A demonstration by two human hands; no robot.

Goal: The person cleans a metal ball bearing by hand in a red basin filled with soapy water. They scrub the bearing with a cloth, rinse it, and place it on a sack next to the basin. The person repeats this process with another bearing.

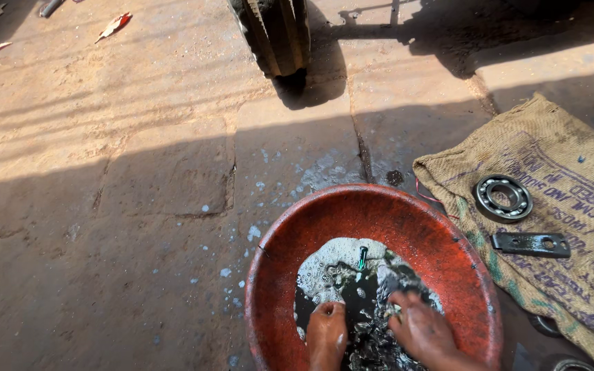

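Both hands are down in the red basin (407,213), wet to the knuckles in dark, foamy liquid (338,264): the left hand (326,333) dips its fingertips into the black pool, and I cannot tell whether those fingers are curled or spread, while the right hand (424,330) is closed around a wet, dark rag (386,302) bunched in the bottom of the basin. Just beyond the rag a small green-tipped tool (362,257) pokes out of the foam. To the right, a burlap sack (558,151) lies flat on the ground, with a steel ball bearing (502,198) and a flat metal bracket (531,244) resting on it. Farther off, past splashed concrete floor (139,172), a ridged tyre (274,31) stands in the sunlight.
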